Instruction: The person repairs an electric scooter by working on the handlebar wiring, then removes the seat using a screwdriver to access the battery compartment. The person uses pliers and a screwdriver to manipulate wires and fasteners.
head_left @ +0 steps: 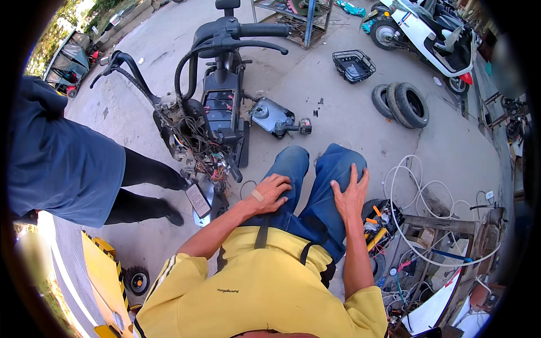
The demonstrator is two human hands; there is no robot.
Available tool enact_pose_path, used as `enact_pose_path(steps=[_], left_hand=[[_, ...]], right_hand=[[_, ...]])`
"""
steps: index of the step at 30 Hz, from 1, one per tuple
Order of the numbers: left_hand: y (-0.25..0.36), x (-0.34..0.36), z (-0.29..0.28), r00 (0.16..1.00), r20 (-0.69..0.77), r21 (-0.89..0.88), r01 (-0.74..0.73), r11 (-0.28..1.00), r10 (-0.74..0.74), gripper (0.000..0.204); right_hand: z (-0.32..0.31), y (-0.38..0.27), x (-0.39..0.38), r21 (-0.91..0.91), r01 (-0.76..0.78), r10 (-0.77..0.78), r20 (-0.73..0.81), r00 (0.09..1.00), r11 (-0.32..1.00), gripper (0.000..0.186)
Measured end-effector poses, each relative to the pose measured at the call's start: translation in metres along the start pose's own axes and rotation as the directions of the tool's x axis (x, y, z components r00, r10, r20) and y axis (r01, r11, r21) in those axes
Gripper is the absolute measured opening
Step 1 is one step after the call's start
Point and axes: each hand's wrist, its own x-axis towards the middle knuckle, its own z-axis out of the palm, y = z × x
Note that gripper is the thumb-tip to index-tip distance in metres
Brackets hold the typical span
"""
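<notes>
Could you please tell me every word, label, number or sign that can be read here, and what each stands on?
Yellow shirt: one short line of dark lettering; I leave its wording uncopied.
Pale rectangular label near the co-worker's shoe: rows of print, too small to read.
White scooter: small coloured markings on its body; any lettering is too small to read.

A yellow shirt (270, 298) is worn, marked with small dark lettering (228, 291) and striped along its short left sleeve (183, 276). Faded blue jeans (337, 163) are worn below; a beige plaster (257, 195) is stuck by the left wrist (247, 206).
</notes>
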Motion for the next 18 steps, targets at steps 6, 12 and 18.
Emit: enact_pose_path(steps=[6,12,18], left_hand=[[0.007,0.042,-0.001,0.970,0.182,0.156,-0.187,0.970,0.158,0.039],[-0.014,0.088,0.004,0.930,0.361,-0.054,-0.056,0.997,0.071,0.029],[-0.020,0.142,-0.016,0.933,0.359,-0.200,0.101,0.974,-0.023,0.024]], right_hand=[[0.058,0.031,0.028,-0.344,0.160,-0.041,0.328,0.944,0.925,0.072],[0.087,0.023,0.070,-0.192,0.125,-0.046,0.369,0.928,0.973,0.061],[0.079,0.040,0.117,-0.159,0.088,0.013,0.547,0.837,0.983,0.053]])
